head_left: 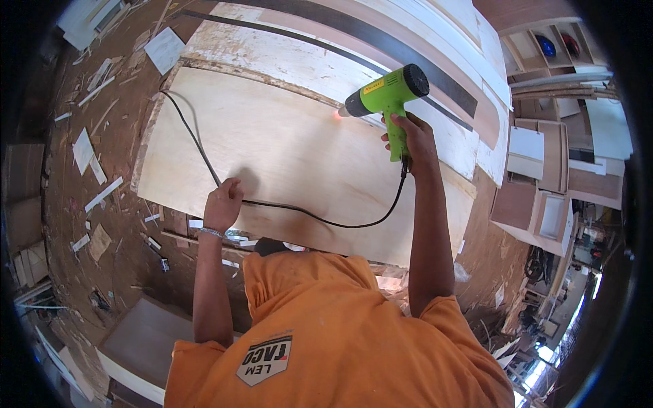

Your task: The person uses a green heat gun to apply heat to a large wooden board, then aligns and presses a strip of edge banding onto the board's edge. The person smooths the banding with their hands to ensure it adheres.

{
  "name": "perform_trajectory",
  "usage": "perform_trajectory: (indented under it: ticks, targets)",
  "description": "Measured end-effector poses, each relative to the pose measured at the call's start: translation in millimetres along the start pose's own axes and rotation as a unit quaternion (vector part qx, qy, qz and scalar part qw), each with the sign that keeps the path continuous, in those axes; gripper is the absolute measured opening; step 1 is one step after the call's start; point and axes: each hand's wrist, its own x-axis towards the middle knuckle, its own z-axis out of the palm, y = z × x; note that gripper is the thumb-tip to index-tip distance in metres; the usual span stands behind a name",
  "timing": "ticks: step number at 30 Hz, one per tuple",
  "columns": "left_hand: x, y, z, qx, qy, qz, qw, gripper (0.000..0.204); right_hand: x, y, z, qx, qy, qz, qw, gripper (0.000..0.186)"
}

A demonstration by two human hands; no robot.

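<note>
My right hand [413,139] is wrapped round the grip of a green and black heat gun [386,95]. Its nozzle points left, with an orange glow at the tip, over the far part of a pale plywood panel [299,153]. A black power cord [326,222] runs from the handle's base in a loop across the panel to my left hand [226,202]. The fingers there are closed round the cord above the panel's near left part. From that hand the cord continues to the panel's far left corner.
Beyond the panel lie long white boards [469,88] and a dark strip [381,41]. Wood scraps [102,194] litter the brown floor at left. Wooden cabinet boxes [537,211] stand at right; a pale open box [146,340] sits at lower left.
</note>
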Motion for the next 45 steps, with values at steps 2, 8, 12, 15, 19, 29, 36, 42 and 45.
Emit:
perform_trajectory:
  ticks: [2, 8, 12, 15, 19, 29, 36, 42, 45]
  targets:
    - [0, -4, -2, -0.017, 0.023, 0.012, 1.000, 0.030, 3, -6, 14, -0.005, -0.010, -0.001, 1.000, 0.051]
    - [-3, -18, -7, 0.019, 0.102, 0.053, 0.993, 0.027, 13, -20, 55, -0.030, -0.043, -0.015, 0.999, 0.049]
    - [0, -31, -2, 0.083, 0.204, 0.067, 0.973, 0.034, 25, -18, 82, -0.001, -0.064, -0.033, 0.997, 0.046]
    - [8, -47, -4, 0.126, 0.241, 0.036, 0.962, 0.052, 28, -21, 111, 0.030, -0.067, -0.041, 0.996, 0.043]
    - [19, -58, -15, 0.180, 0.213, 0.005, 0.960, 0.068, 35, -11, 144, 0.079, -0.089, -0.041, 0.992, 0.040]
    - [18, -28, -61, 0.174, 0.038, -0.126, 0.976, 0.095, 49, -12, 214, 0.206, -0.143, -0.043, 0.967, 0.037]
    - [41, -33, -49, 0.294, 0.047, -0.066, 0.952, 0.069, 55, -14, 242, 0.297, -0.195, -0.010, 0.935, 0.039]
    - [53, -13, -53, 0.352, 0.001, -0.096, 0.931, 0.046, 57, -14, 279, 0.394, -0.234, 0.014, 0.889, 0.041]
    - [63, -21, -64, 0.358, 0.018, -0.085, 0.930, 0.048, 49, -22, 259, 0.435, -0.193, -0.012, 0.880, 0.044]
